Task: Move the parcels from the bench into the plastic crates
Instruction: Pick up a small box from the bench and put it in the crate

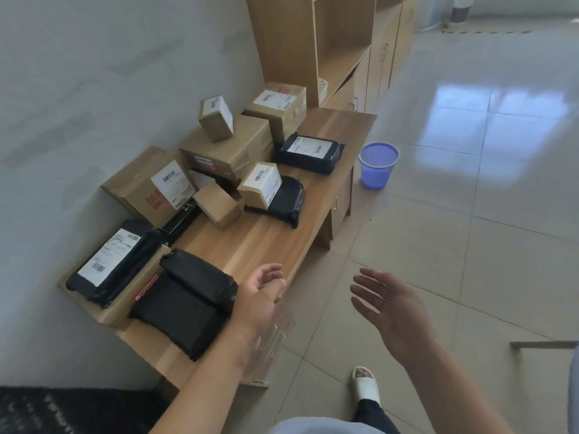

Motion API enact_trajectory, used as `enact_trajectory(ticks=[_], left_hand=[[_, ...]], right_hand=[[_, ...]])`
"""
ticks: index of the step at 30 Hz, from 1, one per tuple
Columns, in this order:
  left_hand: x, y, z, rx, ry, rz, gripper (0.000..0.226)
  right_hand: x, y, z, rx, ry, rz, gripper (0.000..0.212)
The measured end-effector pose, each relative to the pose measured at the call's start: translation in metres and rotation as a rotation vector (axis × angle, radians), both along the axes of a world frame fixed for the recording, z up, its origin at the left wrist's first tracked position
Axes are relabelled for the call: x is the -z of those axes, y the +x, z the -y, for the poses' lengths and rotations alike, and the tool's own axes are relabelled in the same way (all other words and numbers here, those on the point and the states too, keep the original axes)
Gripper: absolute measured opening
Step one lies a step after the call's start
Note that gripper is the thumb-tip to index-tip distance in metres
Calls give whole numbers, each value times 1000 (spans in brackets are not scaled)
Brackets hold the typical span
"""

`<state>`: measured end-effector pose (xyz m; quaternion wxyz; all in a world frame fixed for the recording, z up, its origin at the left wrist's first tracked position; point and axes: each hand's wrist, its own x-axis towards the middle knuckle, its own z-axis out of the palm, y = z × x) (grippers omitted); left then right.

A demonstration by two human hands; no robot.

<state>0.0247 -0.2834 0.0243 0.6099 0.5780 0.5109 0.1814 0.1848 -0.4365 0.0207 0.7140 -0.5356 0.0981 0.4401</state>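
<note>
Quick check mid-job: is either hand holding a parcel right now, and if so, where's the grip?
Nothing is held. The left hand hovers loosely curled beside the black parcel on the bench; the right hand is spread open over the floor.

Shipping labels (262, 180) on the parcels (230, 151) are too blurred to read.

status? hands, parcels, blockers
Left hand open, empty, over bench edge. Right hand open, empty, over floor. Parcels, e.g. black bag, on bench. No crates in view; nothing blocking.
</note>
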Motion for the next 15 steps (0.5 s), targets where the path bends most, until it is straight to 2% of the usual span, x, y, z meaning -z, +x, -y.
enact_trajectory(ticks=[4, 9, 12, 15], left_hand=[[-9, 35, -24, -71, 68, -33, 25], [-6, 57, -57, -111, 105, -158, 24], [3, 74, -88, -101, 104, -223, 27], [10, 96, -128, -26, 106, -308, 39]], right_hand=[[1, 47, -31, -83, 12, -53, 22], [4, 79, -58, -162, 13, -96, 21], [8, 99, -71, -152, -11, -113, 20], [11, 117, -82, -133, -37, -115, 22]])
